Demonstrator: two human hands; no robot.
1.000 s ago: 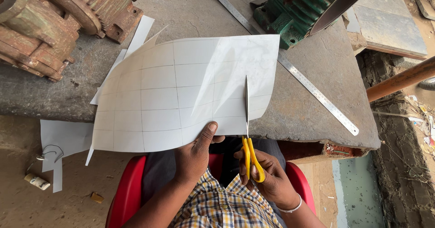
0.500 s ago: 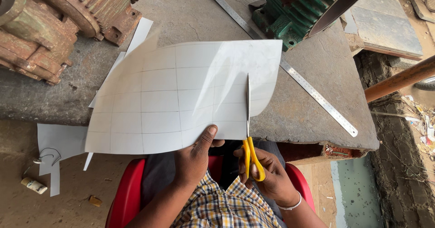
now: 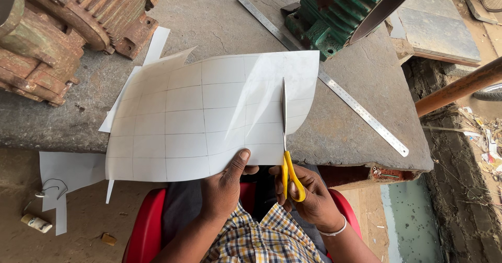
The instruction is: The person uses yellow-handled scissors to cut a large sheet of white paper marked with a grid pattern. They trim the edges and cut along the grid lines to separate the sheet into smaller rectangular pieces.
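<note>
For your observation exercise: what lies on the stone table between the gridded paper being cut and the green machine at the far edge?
In the head view, a long steel ruler lies diagonally on the stone table between the gridded paper and the green machine.

The gridded sheet (image 3: 209, 116) is thin matt white paper; the scissors (image 3: 286, 153) combine glossy yellow plastic handles with bare, smooth metal blades. The slab table (image 3: 209, 17) is rough, matt grey stone carrying a polished steel ruler (image 3: 334, 88). The motor housing (image 3: 63, 27) is rusted, flaking cast metal.
</note>
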